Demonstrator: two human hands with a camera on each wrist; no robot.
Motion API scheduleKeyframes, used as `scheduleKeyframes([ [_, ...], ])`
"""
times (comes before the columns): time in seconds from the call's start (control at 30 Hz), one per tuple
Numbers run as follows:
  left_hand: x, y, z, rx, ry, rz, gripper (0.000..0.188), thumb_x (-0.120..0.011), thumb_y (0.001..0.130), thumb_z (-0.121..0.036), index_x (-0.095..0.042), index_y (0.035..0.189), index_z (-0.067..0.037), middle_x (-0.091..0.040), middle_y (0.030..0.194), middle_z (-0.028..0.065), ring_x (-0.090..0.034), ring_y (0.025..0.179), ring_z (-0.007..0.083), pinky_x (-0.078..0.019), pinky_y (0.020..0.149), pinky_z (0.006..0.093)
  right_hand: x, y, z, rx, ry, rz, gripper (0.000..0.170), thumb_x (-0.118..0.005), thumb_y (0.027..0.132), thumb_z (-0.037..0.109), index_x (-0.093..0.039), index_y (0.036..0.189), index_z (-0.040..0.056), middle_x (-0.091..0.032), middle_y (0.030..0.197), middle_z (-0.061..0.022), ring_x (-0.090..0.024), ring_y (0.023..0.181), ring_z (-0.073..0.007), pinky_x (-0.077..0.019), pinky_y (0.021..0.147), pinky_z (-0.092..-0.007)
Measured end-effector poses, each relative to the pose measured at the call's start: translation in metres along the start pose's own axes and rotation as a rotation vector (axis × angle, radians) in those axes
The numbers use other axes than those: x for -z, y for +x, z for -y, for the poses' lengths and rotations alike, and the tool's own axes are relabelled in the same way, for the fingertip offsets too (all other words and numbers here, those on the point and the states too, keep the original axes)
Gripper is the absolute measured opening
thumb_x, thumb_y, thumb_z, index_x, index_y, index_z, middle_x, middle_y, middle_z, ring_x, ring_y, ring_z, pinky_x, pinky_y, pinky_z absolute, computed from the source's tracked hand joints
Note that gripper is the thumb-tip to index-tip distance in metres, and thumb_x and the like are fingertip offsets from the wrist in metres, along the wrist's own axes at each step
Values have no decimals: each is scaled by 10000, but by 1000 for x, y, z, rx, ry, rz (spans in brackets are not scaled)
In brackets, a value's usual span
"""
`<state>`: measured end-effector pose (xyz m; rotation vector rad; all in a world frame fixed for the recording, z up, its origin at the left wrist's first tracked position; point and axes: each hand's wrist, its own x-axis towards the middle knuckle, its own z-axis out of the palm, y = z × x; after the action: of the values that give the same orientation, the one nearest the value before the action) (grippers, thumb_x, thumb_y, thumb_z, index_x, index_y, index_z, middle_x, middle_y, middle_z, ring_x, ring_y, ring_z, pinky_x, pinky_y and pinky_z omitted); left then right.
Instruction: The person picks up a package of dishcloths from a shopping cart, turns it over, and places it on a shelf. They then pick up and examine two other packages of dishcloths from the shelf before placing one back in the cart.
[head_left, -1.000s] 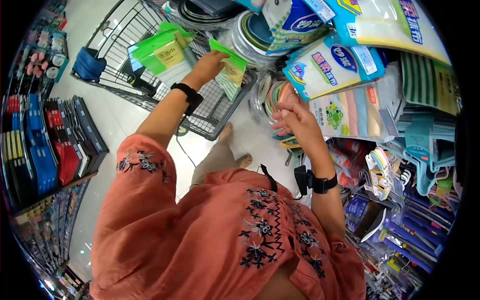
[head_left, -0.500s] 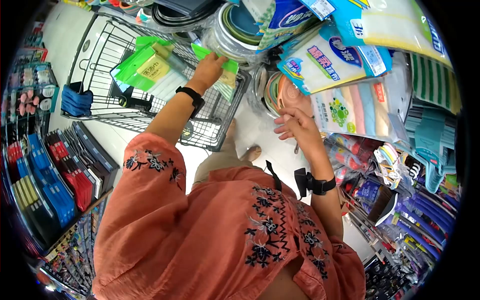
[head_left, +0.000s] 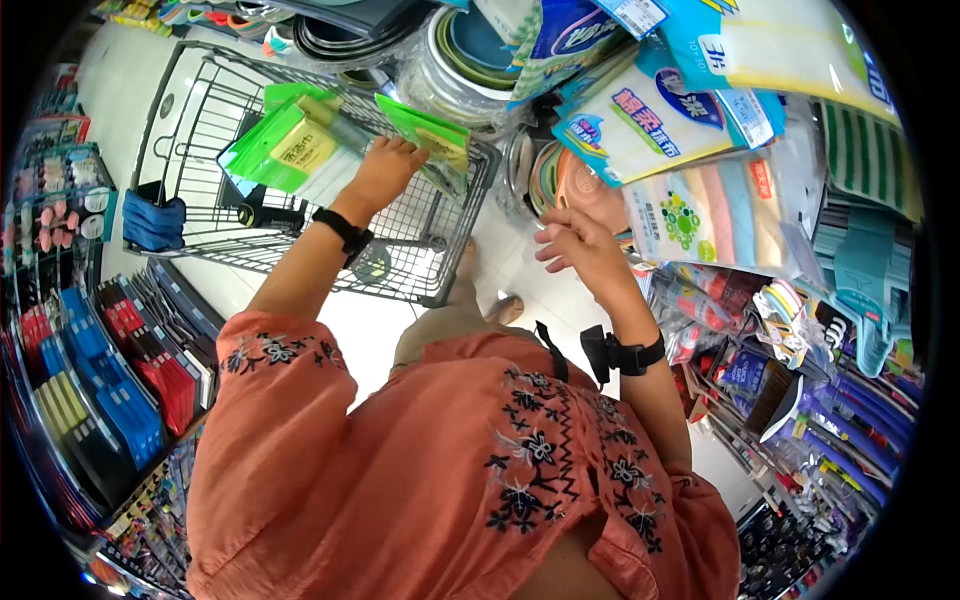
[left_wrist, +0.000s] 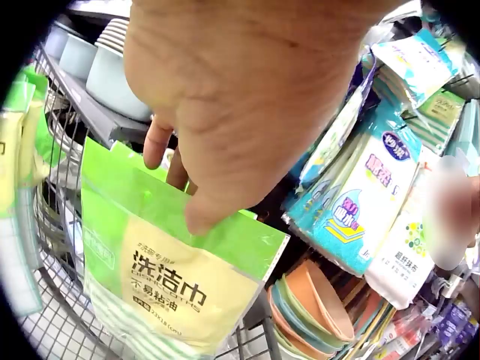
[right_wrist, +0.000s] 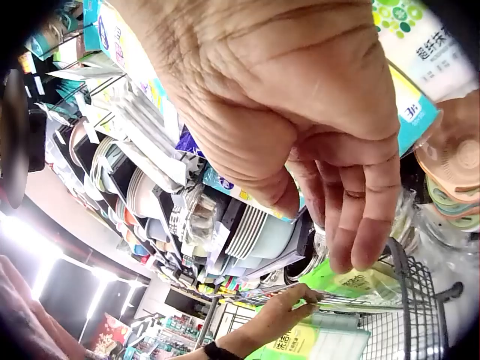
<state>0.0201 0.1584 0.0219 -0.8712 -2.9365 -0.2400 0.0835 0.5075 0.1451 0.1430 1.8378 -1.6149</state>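
Left hand (head_left: 383, 175): pinches top edge of 1 green-and-cream dishcloth packet (left_wrist: 169, 277), inside the wire cart (head_left: 415, 268). Right hand (head_left: 588, 255): released, fingers loosely bent, near hanging cloth packs (head_left: 650, 125).

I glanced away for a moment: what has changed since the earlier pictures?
In the head view, the left hand has moved down and left at the green-topped packet, which has barely shifted. Whether the hand has let go is unclear. The right hand stays raised and empty, and the other packet stays in the cart.
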Motion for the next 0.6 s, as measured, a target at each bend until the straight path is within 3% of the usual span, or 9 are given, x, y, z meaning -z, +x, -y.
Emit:
scheduleKeyframes([
  [0.07,33,-11,-7,-12,-15,77,274,-549,838,-25,-620,1092,-97,-662,927,88,-624,964,265,-449,860,380,-2,-1,1,7,-29,38,382,-556,986,205,-543,1278,-40,-665,1119,-160,-690,904,-207,-560,731,-299],
  [0.2,119,-20,-39,-43,-3,-82,210,-572,822,-17,-598,1023,-77,-635,856,104,-623,867,311,-470,808,428,-5,1,-10,198,-208,83,471,-639,938,189,-511,1330,-39,-631,1221,-188,-661,1053,-242,-549,850,-336],
  [0.3,200,-15,-69,-99,-14,-130,201,-571,822,-16,-588,1013,-78,-646,880,121,-624,853,322,-474,800,410,-17,-1,1,461,-342,29,612,-730,858,204,-477,1364,-29,-634,1259,-217,-618,1178,-299,-486,982,-375],
  [0.4,263,-4,-100,-116,-86,-173,137,-602,884,-72,-577,1019,-61,-635,880,124,-621,841,347,-491,747,410,-20,1,24,788,-496,-45,704,-761,829,201,-433,1411,-22,-582,1336,-252,-559,1265,-329,-445,1030,-376],
  [0.5,315,7,-126,-98,-210,-171,146,-594,969,-130,-567,1071,-29,-630,897,123,-622,830,293,-493,746,369,-18,-14,59,845,-403,-5,746,-773,823,215,-414,1433,-19,-565,1355,-253,-522,1302,-326,-417,1054,-366],
  [0.6,355,20,-152,-58,-358,-168,188,-579,1008,-176,-564,1124,-28,-626,907,108,-594,830,186,-487,770,324,-7,-38,82,580,-188,143,560,-700,912,245,-511,1375,-8,-652,1255,-134,-612,1145,-204,-458,988,-336],
])
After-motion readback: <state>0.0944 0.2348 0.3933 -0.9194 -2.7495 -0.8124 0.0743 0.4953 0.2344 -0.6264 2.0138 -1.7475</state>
